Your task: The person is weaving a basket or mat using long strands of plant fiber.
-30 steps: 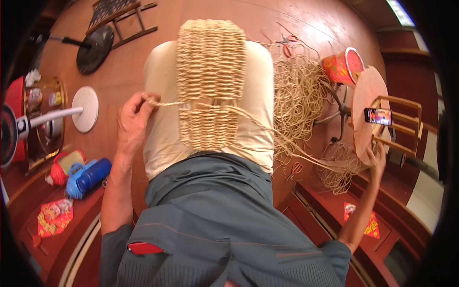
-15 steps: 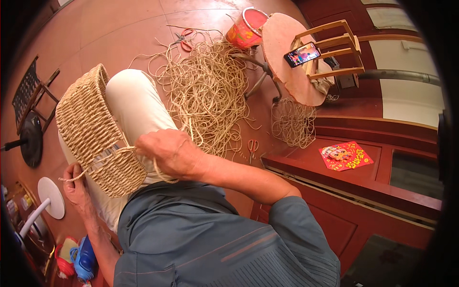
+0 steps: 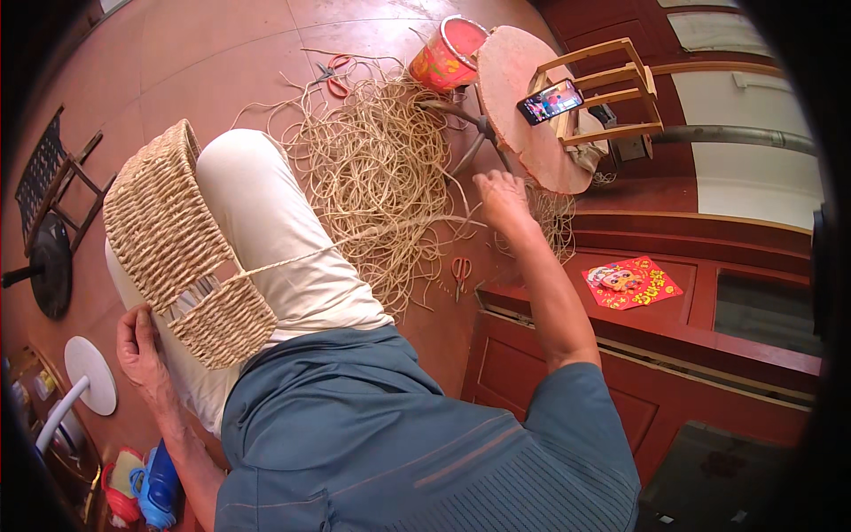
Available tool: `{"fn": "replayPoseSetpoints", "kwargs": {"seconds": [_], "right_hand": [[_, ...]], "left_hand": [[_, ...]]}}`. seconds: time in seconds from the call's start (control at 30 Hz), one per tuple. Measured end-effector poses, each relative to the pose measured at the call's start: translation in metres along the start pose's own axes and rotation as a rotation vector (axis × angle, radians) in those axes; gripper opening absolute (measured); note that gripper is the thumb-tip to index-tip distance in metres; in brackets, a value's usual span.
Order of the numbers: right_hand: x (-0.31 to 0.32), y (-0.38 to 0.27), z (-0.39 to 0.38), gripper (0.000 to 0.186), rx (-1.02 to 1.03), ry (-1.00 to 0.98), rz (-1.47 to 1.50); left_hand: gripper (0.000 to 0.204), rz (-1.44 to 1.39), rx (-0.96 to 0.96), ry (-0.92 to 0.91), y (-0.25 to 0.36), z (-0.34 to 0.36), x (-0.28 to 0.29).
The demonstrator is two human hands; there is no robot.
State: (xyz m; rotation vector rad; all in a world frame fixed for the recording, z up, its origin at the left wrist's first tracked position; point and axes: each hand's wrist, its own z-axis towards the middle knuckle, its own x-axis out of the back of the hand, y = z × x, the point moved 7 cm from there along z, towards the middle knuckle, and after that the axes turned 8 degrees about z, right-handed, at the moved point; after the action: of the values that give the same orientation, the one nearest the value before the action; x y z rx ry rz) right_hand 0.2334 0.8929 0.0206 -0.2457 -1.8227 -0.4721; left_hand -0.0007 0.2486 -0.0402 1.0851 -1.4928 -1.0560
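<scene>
A half-woven straw basket (image 3: 182, 248) lies across my lap on cream trousers. My left hand (image 3: 142, 346) rests against its lower left edge, steadying it. My right hand (image 3: 501, 199) is stretched out to the right, shut on a long pale cord (image 3: 355, 238) that runs taut from the basket's open gap to the hand. A big tangled heap of the same cord (image 3: 377, 173) lies on the red floor beyond my knee.
A round pink stool top (image 3: 523, 115) carries a phone (image 3: 550, 101) on a wooden stand. A red bucket (image 3: 448, 55), red-handled scissors (image 3: 335, 78) and smaller scissors (image 3: 461, 273) lie near the heap. A red step (image 3: 638, 337) runs along the right.
My right hand left the basket and pulled the cord out to the right until taut. The view swung slightly, and the left hand stays by the basket's edge.
</scene>
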Motion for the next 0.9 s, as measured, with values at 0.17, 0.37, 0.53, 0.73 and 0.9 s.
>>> {"fn": "replayPoseSetpoints", "kwargs": {"seconds": [0.17, 0.37, 0.53, 0.73, 0.9], "right_hand": [[0.105, -0.135, -0.02, 0.037, 0.188, 0.252, 0.829], [0.129, -0.264, -0.068, 0.037, 0.229, 0.038, 1.388], [0.12, -0.307, -0.057, 0.033, 0.454, 0.117, 1.466], [0.128, -0.309, -0.04, 0.017, 0.489, 0.168, 1.36], [0.113, -0.309, -0.029, 0.016, 0.33, 0.002, 1.44]], "left_hand": [[0.023, 0.113, 0.076, 0.105, 0.003, -0.009, 0.018], [0.019, 0.101, 0.058, 0.06, 0.047, -0.011, -0.033], [0.019, 0.119, 0.076, 0.093, 0.058, -0.019, -0.03], [0.019, 0.139, 0.107, 0.108, 0.064, -0.023, -0.028], [0.019, 0.086, 0.1, 0.098, 0.063, -0.023, -0.03]]}}
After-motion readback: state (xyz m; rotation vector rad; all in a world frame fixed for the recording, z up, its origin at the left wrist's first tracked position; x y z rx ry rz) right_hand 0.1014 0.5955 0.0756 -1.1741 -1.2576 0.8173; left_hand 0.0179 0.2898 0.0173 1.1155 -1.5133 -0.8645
